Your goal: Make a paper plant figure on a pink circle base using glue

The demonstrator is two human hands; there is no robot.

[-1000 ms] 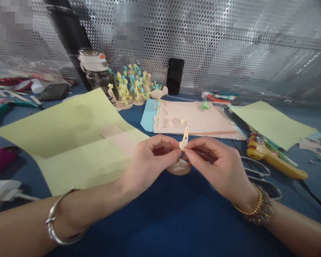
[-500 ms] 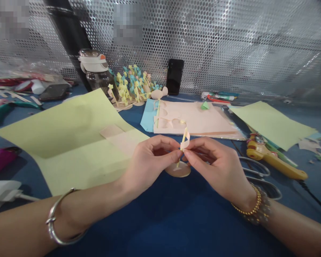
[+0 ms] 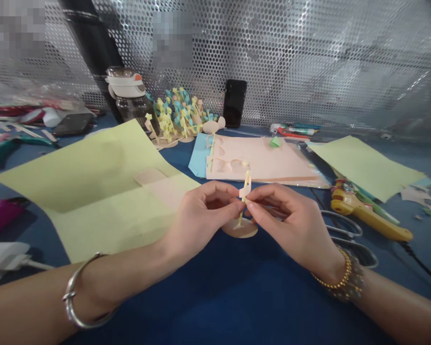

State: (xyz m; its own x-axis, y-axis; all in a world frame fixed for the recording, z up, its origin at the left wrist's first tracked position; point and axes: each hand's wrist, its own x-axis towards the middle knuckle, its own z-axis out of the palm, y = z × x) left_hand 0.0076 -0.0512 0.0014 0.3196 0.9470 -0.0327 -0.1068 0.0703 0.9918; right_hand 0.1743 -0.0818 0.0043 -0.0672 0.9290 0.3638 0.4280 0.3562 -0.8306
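Note:
A thin yellow paper stem (image 3: 241, 218) rises from a round pale pink paper base (image 3: 244, 232) above the blue tabletop. Around its upper part curls a small pale pink paper strip (image 3: 243, 192). My left hand (image 3: 200, 216) pinches the stem from the left between thumb and forefinger. From the right, my right hand (image 3: 290, 218) has thumb and forefinger closed at the same spot, on the stem and the strip's lower end. The fingertips of both hands nearly meet and partly cover the stem's middle.
Left lies a large yellow-green sheet (image 3: 104, 191) with a pink paper piece (image 3: 158, 184). Behind are a bottle (image 3: 131, 100), several small paper plants (image 3: 181, 112), a phone (image 3: 234, 103) and pink sheets (image 3: 273, 160). Scissors (image 3: 345, 225) and a yellow glue gun (image 3: 373, 215) lie right.
The pink strip has turned about the stem, and its loop looks narrower and closer to it. The base has shifted very slightly right. Both hands stay in nearly the same place.

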